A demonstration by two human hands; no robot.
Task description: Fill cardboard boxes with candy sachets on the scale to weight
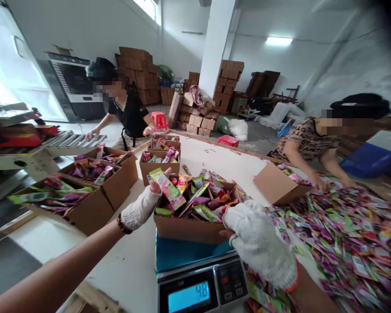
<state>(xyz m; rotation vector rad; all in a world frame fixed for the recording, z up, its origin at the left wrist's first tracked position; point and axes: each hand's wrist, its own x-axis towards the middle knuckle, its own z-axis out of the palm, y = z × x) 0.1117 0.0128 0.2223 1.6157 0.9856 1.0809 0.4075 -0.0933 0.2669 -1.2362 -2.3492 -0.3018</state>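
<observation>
A cardboard box [189, 230] full of small glossy snack packets stands on a digital scale [202, 271] with a lit blue display. My left hand [142, 208], in a white glove with bare fingertips, is at the box's left side. Its thumb and fingers are closed on a green and pink packet [167, 189], tilted over the box's contents. My right hand [260, 237], gloved too, grips the box's right front corner; part of its fingers is hidden behind the glove and box.
More filled boxes [117, 187] stand at the left, and two smaller ones [159, 163] farther back. A heap of loose packets [355, 243] covers the right side. One co-worker [130, 113] is at the back left; another [313, 143] reaches into the heap beside a tilted box [276, 184].
</observation>
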